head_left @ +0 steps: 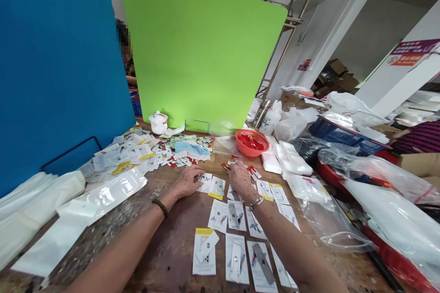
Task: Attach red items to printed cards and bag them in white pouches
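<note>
My left hand (187, 180) rests low over the table with its fingers stretched out, touching the edge of a white printed card (205, 182). My right hand (241, 180), a bracelet on its wrist, bends its fingers down among small red-and-white pieces (252, 172). Its fingertips are mostly hidden, and I cannot make out what they hold. Below and beside the hands lie rows of printed cards (217, 216). Some carry a grey metal strip (263, 263); others carry a white strip (235, 256). One card with a yellow top (204, 231) has a white strip lying aslant on it.
A red plastic basket (252, 143) stands beyond my right hand. At the left are heaped cards (120, 153) and white plastic bags (41, 197). Plastic bags and a blue crate (343, 135) crowd the right. Blue (62, 64) and green panels (202, 50) rise behind.
</note>
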{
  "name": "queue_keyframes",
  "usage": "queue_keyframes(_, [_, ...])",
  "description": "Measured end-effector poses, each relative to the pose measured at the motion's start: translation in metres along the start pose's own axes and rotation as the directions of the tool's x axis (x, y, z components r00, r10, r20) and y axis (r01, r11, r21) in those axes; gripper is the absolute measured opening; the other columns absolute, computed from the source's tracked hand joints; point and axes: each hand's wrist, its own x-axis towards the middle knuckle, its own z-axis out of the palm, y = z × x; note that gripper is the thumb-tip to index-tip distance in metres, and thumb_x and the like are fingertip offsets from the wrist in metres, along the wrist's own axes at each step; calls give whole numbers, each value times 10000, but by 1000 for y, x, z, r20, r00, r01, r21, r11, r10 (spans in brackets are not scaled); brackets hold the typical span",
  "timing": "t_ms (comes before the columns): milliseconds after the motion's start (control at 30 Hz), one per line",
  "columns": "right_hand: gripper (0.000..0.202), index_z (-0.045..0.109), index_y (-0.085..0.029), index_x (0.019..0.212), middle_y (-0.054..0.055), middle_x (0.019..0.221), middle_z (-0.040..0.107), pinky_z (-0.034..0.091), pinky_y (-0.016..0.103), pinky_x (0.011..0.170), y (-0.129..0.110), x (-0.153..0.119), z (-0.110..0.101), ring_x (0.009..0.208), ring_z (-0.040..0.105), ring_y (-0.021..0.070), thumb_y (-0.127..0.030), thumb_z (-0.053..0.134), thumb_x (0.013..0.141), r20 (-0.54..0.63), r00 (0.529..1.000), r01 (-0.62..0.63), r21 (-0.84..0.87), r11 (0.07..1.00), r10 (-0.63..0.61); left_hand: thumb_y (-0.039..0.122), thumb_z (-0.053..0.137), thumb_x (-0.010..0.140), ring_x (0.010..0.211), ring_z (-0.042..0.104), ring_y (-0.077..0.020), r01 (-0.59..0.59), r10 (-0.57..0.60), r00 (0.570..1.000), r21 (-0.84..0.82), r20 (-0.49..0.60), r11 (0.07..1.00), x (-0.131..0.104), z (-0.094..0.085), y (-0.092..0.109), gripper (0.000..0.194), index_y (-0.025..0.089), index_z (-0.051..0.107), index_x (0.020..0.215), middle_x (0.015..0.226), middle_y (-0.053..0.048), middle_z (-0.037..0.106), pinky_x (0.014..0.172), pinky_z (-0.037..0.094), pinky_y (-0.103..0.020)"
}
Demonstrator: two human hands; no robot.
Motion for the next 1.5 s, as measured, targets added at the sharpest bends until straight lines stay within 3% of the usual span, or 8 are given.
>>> queue_keyframes(267, [252,679,-168,960,104,998,668,376,264,724,-21,1,7,902,590,187,-243,443,918,11,998,53,87,995,-54,117,562,719,1087,578,-226,2,-3,998,-10,-64,1000,-6,5,2,339,171,699,1025,1168,-96,641,986,424,-381])
queue_keyframes(467, [287,726,-176,967,80,980,692,364,247,760,19,10,-4,940,582,176,-179,453,878,-37,998,-54,147,988,60,152,552,736,1079,576,-233,-1,0,997,-23,-80,1000,-7,5,3,332,168,701,1033,1189,-98,632,969,437,-387])
queue_keyframes(567, [260,752,-185,923,79,972,682,339,256,832,36,9,-2,982,550,186,-181,500,858,-45,999,3,131,991,3,148,555,727,1068,584,-232,15,-18,997,-44,-77,999,-6,5,4,326,173,710,1013,1172,-94,640,964,443,-382])
queue_keyframes(667, [257,749,-220,973,72,996,664,313,274,867,36,5,6,986,522,194,-200,515,867,-72,994,96,112,989,-88,141,555,721,1062,590,-228,19,-24,997,-57,-77,998,-6,5,5,329,179,711,1008,1165,-92,642,967,443,-381])
queue_keyframes(900, [268,740,-228,988,66,969,653,295,280,832,26,6,12,946,504,188,-214,489,895,-51,988,148,133,980,-143,150,559,725,1075,582,-233,21,-26,996,-56,-90,998,-8,6,5,326,191,710,1011,1183,-85,635,964,447,-385])
queue_keyframes(1133, [307,734,-203,1032,101,1017,632,283,307,855,41,15,13,983,485,210,-217,460,895,-77,996,-41,73,996,47,150,553,725,1046,593,-233,5,-10,995,-50,-96,999,-6,7,3,324,193,716,1002,1164,-88,646,949,450,-388])
queue_keyframes(1333, [324,727,-248,1067,71,1035,650,314,295,851,38,22,16,971,510,193,-198,456,896,-58,998,33,145,989,-24,143,549,715,1049,592,-231,5,-10,996,-63,-86,998,-6,4,5,345,195,714,1012,1168,-82,644,967,443,-387])
queue_keyframes(1500, [312,746,-257,1019,71,1042,657,344,303,821,55,32,14,966,507,210,-236,464,888,-95,984,-135,135,982,149,161,553,722,1039,597,-231,17,-20,998,-59,-62,998,-6,0,8,331,205,720,1004,1172,-81,643,960,449,-387])
